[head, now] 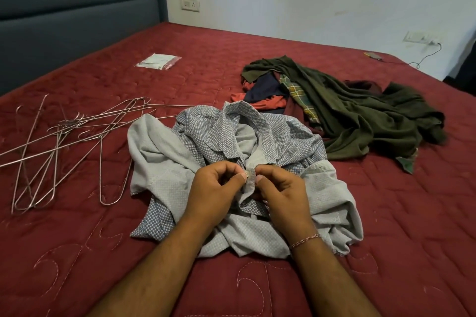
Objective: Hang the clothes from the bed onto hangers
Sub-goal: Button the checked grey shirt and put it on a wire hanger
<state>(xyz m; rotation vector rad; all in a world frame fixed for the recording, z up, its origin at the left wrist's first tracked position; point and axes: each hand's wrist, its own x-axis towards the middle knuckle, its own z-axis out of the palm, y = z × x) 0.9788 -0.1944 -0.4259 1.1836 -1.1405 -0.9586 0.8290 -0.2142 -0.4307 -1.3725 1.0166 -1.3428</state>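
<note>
**Fumbling a button at the shirt's collar**

Clearly I was early in the job: nothing hung yet. The grey shirt (231,162) lay crumpled on the red bedspread (386,213) right in front of me, collar turned up and open toward the far side. My left hand (213,188) and right hand (280,190) met at the front edge just under the collar, each with thumb and curled fingers pinching the fabric on either side of what looked like a small button; I judged I was doing it up or undoing it, and could not tell which.

I reckoned the shirt would handle as light, limp cloth with no stiffness except at the collar and the buttoned edge. Grabbed in the middle it would only bunch, so the sensible hold was at the collar or the shoulder seams, letting the body drop straight while a hanger slid in through the neck.

The wire hangers (64,141) lay tangled in a loose heap to my left, one of them partly tucked under the shirt's sleeve. They looked thin, springy and prone to snagging one another, so I expected to lift one by its hook and shake it free.

Beyond the shirt waited the pile of clothes (347,110), olive, plaid, navy and red, also soft and intertwined.
</note>
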